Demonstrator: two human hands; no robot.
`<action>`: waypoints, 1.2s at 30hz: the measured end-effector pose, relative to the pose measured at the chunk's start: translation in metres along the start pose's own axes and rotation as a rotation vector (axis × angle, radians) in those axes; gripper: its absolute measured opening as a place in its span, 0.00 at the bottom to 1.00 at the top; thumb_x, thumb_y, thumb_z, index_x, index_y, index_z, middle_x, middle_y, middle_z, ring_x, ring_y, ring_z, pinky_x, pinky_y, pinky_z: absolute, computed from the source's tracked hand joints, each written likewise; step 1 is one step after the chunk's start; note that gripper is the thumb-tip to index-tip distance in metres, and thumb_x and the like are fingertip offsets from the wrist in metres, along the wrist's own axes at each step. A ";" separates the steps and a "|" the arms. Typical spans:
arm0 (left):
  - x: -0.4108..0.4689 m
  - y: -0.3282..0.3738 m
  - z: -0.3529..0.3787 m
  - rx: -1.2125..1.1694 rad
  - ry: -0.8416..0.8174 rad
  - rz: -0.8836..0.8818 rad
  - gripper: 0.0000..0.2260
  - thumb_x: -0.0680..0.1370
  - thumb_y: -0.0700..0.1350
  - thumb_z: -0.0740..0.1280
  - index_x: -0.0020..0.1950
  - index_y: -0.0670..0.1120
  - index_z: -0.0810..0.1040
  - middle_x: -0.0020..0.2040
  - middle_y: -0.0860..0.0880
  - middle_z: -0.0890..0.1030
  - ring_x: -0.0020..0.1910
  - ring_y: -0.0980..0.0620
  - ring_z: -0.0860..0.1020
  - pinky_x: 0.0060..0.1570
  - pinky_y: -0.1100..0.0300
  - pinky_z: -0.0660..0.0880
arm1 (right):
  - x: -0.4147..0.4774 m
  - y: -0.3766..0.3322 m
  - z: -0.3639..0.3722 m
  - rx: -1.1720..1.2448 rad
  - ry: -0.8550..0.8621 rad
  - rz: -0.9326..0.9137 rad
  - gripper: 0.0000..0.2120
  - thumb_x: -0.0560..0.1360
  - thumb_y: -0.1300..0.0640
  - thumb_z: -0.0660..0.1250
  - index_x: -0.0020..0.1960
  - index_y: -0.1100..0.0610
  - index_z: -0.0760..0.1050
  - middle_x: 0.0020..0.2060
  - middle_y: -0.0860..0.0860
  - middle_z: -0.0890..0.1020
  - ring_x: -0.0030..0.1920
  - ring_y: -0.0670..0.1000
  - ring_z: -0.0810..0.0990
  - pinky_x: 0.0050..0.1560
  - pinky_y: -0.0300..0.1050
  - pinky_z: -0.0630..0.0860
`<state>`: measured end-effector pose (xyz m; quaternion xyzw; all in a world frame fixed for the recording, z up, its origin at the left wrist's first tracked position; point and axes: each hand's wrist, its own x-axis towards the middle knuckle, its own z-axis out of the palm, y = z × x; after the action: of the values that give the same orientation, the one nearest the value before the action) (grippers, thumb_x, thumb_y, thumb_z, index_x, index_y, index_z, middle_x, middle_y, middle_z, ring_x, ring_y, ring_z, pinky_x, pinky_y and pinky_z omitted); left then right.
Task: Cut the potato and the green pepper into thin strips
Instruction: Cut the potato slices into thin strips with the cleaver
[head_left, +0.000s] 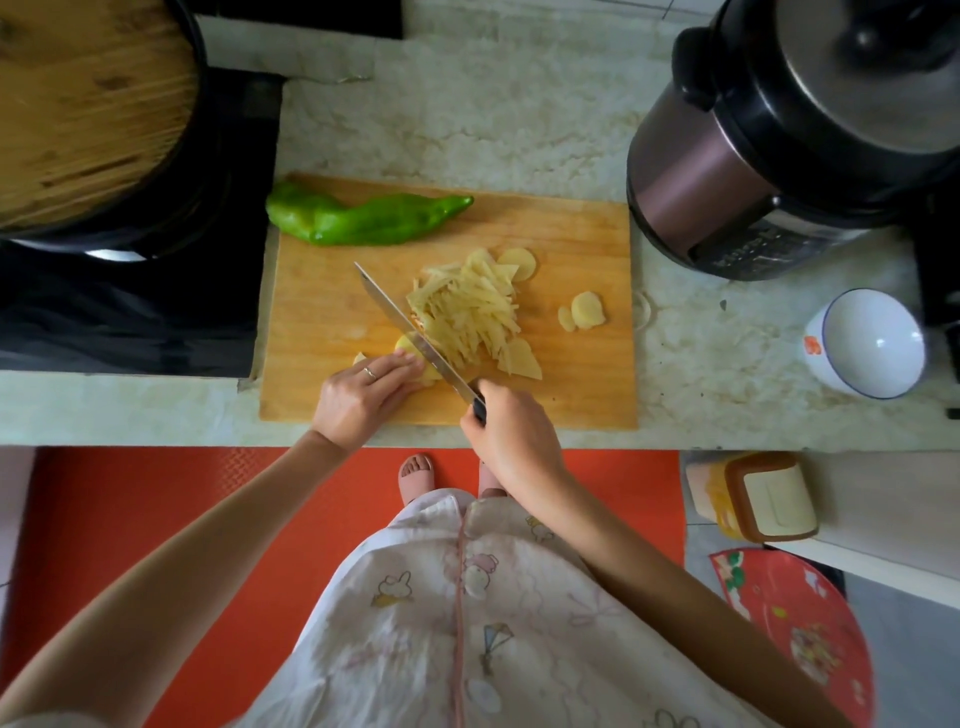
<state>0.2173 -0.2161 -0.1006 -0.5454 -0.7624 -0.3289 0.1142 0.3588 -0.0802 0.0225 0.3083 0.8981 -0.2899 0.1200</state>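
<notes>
A pale marbled stone countertop (467, 104) carries a rectangular light-wood cutting board (571, 249) near its front edge. Right of the board stand a brown-and-black electric cooker (727, 171) and — nearer the front — a blue-rimmed white bowl (867, 343); a black hob (130, 322) lies just left.

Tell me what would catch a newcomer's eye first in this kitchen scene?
The long knife, gripped by the right hand, slants across the near part of the wooden cutting board, while the left hand holds down potato slices beside the blade. Right of the blade lies a pale heap of potato strips, and a whole green pepper lies at the board's far left corner.
</notes>
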 end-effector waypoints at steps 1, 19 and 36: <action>-0.001 -0.001 0.001 -0.006 0.000 -0.004 0.11 0.81 0.47 0.65 0.52 0.44 0.84 0.51 0.48 0.84 0.51 0.50 0.83 0.44 0.59 0.78 | 0.000 -0.001 0.001 -0.007 -0.005 0.002 0.09 0.77 0.58 0.59 0.39 0.56 0.64 0.27 0.47 0.67 0.31 0.53 0.71 0.26 0.43 0.60; -0.001 -0.002 0.002 -0.001 -0.019 0.004 0.10 0.79 0.46 0.67 0.51 0.42 0.84 0.51 0.47 0.84 0.51 0.49 0.83 0.45 0.58 0.79 | 0.007 -0.007 -0.004 0.005 -0.028 0.006 0.13 0.76 0.58 0.60 0.35 0.55 0.62 0.27 0.49 0.69 0.30 0.52 0.73 0.25 0.42 0.62; 0.001 -0.001 0.001 0.005 0.001 -0.009 0.13 0.82 0.48 0.63 0.50 0.43 0.85 0.50 0.46 0.84 0.48 0.49 0.83 0.47 0.62 0.75 | 0.007 -0.012 0.003 -0.067 -0.009 -0.048 0.06 0.78 0.59 0.60 0.43 0.55 0.64 0.31 0.49 0.71 0.33 0.52 0.71 0.28 0.41 0.61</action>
<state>0.2167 -0.2152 -0.1010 -0.5415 -0.7657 -0.3276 0.1143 0.3461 -0.0861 0.0222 0.2810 0.9139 -0.2638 0.1275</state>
